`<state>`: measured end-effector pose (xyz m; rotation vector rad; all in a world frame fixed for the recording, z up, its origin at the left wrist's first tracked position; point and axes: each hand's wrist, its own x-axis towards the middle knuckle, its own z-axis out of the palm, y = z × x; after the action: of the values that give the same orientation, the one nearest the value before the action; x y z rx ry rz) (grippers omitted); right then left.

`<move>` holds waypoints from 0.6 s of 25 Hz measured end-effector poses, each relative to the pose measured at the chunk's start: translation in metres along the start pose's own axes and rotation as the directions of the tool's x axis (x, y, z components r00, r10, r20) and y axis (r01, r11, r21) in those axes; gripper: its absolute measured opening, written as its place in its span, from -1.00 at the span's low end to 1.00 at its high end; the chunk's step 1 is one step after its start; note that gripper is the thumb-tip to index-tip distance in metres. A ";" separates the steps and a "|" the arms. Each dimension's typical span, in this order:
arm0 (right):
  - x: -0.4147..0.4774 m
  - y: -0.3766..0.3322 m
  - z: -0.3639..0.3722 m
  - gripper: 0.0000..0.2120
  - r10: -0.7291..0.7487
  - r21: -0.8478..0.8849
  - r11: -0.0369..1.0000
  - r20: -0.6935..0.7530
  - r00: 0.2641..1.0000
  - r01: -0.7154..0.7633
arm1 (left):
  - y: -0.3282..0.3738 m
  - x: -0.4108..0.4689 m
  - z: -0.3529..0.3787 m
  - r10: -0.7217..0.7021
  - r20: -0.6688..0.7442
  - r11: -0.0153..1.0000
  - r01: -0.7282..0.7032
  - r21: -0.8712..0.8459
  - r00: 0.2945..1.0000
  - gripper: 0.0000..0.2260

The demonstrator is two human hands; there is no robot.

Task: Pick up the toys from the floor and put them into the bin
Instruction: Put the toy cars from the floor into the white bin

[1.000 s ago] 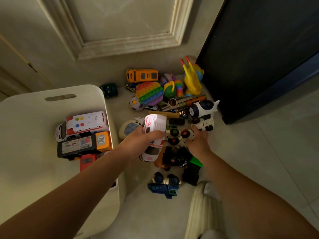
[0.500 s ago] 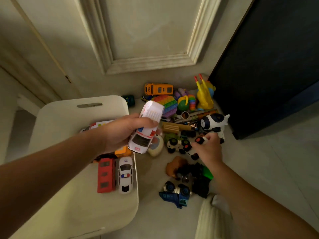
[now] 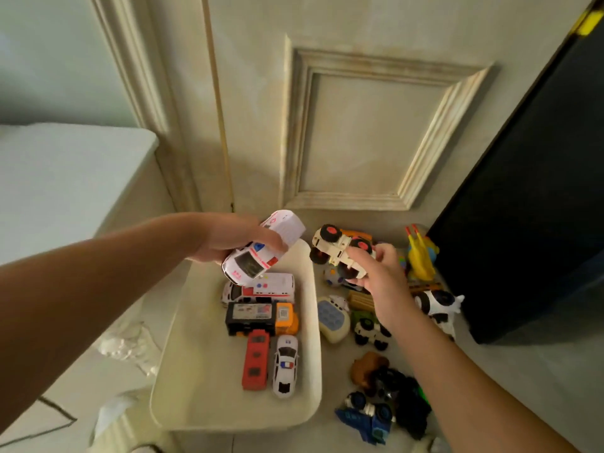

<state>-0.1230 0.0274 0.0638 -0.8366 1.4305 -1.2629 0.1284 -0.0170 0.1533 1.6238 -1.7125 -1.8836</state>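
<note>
Right of the bin (image 3: 315, 322), toys (image 3: 372, 331) litter the floor. Past them, the right hand (image 3: 385, 282) grips a buggy (image 3: 333, 253) beside the bin's far corner. The left hand (image 3: 225, 238) grips an ambulance (image 3: 251, 266) above the bin. Next, probably: bring the buggy over and release both.

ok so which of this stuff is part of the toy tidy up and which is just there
Part of the job: bin; white ambulance in the left hand; white buggy in the right hand; floor toys such as the robot dog and blue truck.
Just there: panelled door; black cabinet.
</note>
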 end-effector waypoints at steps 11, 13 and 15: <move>-0.065 -0.003 0.095 -0.67 0.204 0.213 0.941 0.262 0.943 -0.262 | -0.044 -0.075 -0.035 -0.210 -0.092 0.975 0.202 -0.093 0.973 -0.68; -0.072 0.011 0.099 -0.72 0.243 0.105 0.952 0.308 0.920 -0.286 | -0.061 -0.066 -0.024 -0.261 -0.070 0.962 0.253 -0.104 0.963 -0.70; -0.075 0.029 0.102 -0.60 0.356 0.048 0.920 0.314 0.880 -0.389 | -0.089 -0.050 -0.010 -0.311 -0.046 0.942 0.302 -0.147 0.949 -0.69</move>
<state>-0.0029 0.0764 0.0587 -0.6088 1.1936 -0.8687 0.2040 0.0422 0.1168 1.9667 -1.3306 -1.9967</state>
